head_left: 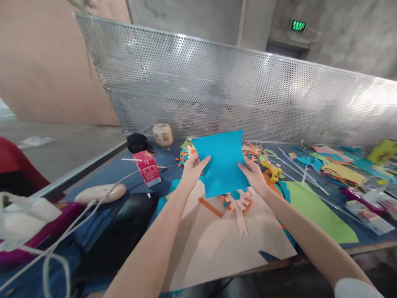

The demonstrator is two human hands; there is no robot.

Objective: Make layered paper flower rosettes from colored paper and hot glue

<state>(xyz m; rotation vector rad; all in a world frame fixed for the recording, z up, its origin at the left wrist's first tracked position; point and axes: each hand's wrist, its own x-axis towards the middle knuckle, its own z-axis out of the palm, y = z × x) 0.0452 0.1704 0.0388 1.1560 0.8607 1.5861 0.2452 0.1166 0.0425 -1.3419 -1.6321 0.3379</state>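
Note:
A blue paper sheet [221, 165] is held up over the table between both hands. My left hand [194, 167] pinches its left edge, thumb on the front face. On the right edge, my right hand [252, 173] grips the same sheet. Below it lies a large pale paper sheet [248, 252] with a rosette [238, 203] of orange and pale paper strips and two pale tails. An orange strip [211, 207] rests to the left of the rosette.
Left: pink carton [147, 167], black case [124, 227], white cables [93, 203] and a jar [163, 135]. Right: yellow tool [271, 170], green paper [319, 211], clear sticks and coloured scraps [344, 169]. A perforated metal panel [192, 82] stands behind the table.

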